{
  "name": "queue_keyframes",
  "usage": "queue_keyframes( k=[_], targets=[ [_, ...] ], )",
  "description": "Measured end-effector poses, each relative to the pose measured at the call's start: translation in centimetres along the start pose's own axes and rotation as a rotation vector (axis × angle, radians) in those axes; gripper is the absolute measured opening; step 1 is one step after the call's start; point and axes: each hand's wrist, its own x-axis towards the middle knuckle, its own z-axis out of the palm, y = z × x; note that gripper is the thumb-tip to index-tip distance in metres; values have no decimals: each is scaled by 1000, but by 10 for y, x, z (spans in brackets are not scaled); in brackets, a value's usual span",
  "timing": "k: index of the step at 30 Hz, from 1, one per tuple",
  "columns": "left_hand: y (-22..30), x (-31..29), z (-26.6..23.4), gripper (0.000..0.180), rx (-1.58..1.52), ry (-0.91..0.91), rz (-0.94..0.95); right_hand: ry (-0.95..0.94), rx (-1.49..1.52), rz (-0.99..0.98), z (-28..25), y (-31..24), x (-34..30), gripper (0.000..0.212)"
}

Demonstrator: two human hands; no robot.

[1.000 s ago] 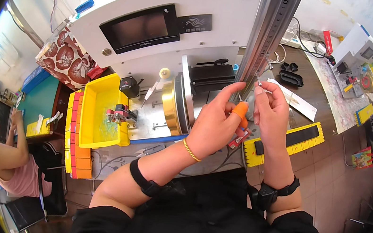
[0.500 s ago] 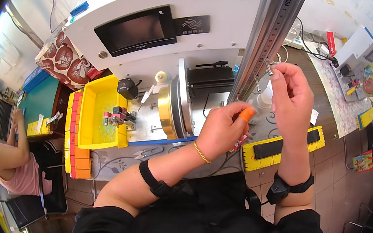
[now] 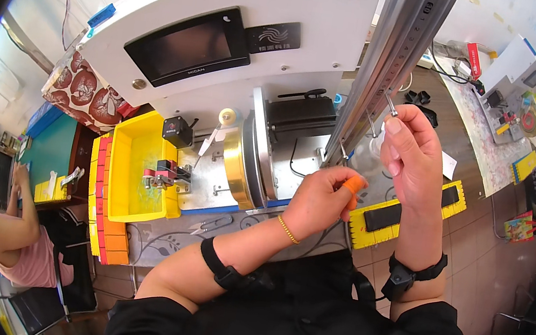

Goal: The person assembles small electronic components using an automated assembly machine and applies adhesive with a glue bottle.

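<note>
My right hand point(image 3: 417, 154) is raised beside an upright metal rail point(image 3: 379, 80) with a ruler scale. Its thumb and forefinger pinch the end of a small metal pin point(image 3: 393, 107) that juts from the rail. Lower on the rail sit two more pins, one of them a thin post point(image 3: 371, 124). Near the rail's foot is my left hand point(image 3: 315, 200), fingers curled together, with an orange finger cot point(image 3: 353, 183) on one digit. Whatever it may hold is hidden. Left of it stands a gold-rimmed wheel point(image 3: 235, 168) on a white machine point(image 3: 317, 10).
A yellow bin point(image 3: 118, 167) and a small clamp point(image 3: 168, 174) stand left of the wheel. Small scissors point(image 3: 209, 223) lie on the patterned cloth. A yellow-edged strip with a black pad point(image 3: 381, 218) lies below my right hand. Other people sit at far left and far right.
My left hand has drawn slightly down from the rail's foot. My right hand has dropped a little and keeps its pinch at the pin. The view has shifted slightly.
</note>
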Motion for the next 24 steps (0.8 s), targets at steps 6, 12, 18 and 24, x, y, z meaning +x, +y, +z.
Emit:
queue_keyframes(
  k=[6,12,18,24],
  targets=[
    [15,-33,-5,23,367,-161,81,59,-124,-192,-1,-1,9,13],
    [57,-86,-14,41,650,-326,240,200,33,-404,-29,-38,-53,8],
    [41,-84,-19,59,576,-197,432,607,-280,-903,-111,-104,-220,12],
    [7,-50,20,63,831,-298,664,963,-1064,-873,-122,-62,-253,6]
  ],
)
